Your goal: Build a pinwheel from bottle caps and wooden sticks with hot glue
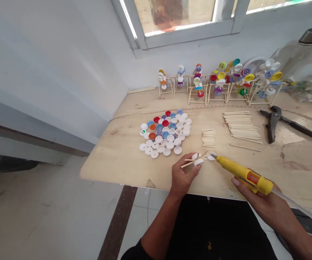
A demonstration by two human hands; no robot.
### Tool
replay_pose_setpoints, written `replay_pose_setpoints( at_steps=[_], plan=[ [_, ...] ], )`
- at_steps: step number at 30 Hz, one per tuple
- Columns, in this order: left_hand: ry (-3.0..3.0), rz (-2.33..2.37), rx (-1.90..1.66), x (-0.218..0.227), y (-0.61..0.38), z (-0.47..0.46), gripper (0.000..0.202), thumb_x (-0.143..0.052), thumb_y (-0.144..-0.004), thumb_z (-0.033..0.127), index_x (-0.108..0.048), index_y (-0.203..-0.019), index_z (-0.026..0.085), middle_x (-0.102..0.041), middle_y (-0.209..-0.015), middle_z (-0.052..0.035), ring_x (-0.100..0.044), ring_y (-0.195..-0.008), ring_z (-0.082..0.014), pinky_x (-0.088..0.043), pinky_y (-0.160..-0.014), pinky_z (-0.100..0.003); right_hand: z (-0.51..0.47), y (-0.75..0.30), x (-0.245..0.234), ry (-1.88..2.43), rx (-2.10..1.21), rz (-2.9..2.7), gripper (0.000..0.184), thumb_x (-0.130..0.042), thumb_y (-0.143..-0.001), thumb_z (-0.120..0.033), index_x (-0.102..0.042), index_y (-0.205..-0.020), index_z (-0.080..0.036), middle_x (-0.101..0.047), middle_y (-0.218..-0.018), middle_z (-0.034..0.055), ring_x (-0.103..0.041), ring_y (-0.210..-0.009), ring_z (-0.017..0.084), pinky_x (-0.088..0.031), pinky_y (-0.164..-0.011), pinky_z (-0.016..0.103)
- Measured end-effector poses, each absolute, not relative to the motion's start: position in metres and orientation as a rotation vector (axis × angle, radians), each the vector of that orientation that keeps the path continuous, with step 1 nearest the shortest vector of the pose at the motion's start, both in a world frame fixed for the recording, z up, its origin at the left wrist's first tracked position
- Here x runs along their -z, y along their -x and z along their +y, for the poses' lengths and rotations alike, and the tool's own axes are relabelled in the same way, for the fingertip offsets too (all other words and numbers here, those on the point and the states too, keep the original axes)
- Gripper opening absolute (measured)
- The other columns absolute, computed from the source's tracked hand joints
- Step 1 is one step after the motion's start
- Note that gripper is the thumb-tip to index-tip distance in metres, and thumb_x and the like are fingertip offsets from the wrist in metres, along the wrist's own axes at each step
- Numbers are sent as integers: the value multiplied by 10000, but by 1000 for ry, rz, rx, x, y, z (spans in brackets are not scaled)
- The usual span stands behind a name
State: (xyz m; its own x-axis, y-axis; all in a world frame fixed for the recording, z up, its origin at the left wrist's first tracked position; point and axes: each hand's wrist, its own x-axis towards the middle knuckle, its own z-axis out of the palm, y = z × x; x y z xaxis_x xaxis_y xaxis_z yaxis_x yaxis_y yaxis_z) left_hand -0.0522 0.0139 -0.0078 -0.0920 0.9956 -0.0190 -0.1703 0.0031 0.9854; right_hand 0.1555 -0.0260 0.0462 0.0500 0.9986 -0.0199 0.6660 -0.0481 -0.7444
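Pinching sticks [187, 164] and white caps [199, 162] in the left hand [183, 177], lower centre of the frame, seemingly to steady them for the glue gun [234, 168], gripped in the right hand [266, 203], lower right.

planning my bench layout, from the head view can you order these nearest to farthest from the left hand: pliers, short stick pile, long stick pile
1. Short stick pile: ahead and right of the left hand.
2. Long stick pile: farther right.
3. Pliers: right of the long sticks.
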Motion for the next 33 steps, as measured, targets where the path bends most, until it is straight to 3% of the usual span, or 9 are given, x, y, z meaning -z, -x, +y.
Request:
replay_pose_setpoints(
  at_steps=[7,18,33],
  plan=[
    [-1014,1174,-1339,5,51,14,357,-776,-655,315,-728,-978,170,-725,-1008,-99,-655,-962,-257,-490,-923,-387,-26,-157,-42,1785,-712,-1779,299,-536,-801,-533,-664,-806,-262,-681,-673,1,-644,-593,190,-480,-459,263],
    [-1084,1172,-1329,7,52,15,330,-745,-705,294,-710,-1010,172,-716,-1035,-96,-650,-976,-243,-489,-922,-373,-23,-161,-37,1792,-659,-1813,316,-556,-798,-535,-650,-860,-239,-712,-764,24,-669,-644,188,-493,-503,245],
    [-1118,1157,-1316,6,53,15,335,-744,-707,301,-706,-1017,178,-721,-1024,-79,-658,-966,-238,-497,-907,-353,-23,-159,-38,1758,-526,-1879,307,-541,-825,-509,-643,-787,-221,-687,-708,21,-632,-562,149,-467,-472,212]
  ],
)
